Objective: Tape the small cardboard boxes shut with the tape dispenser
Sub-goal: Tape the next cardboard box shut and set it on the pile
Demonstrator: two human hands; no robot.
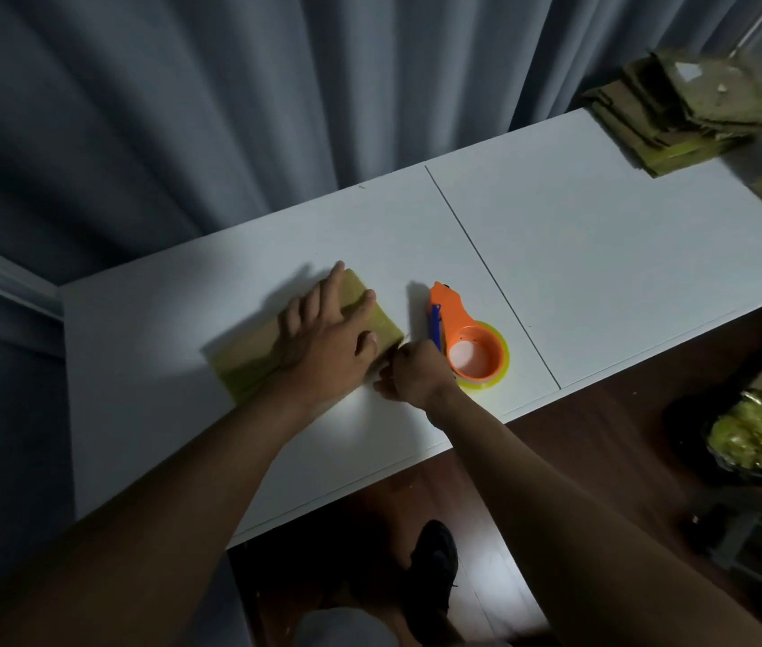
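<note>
The left hand lies flat, fingers spread, pressing on a small cardboard box that sits toward the desk's left end, about midway between its front and back edges. The right hand is curled at the box's right end, touching it; what it pinches cannot be made out. Just right of that hand lies the orange dispenser, and a stack of flattened boxes fills the far right corner.
</note>
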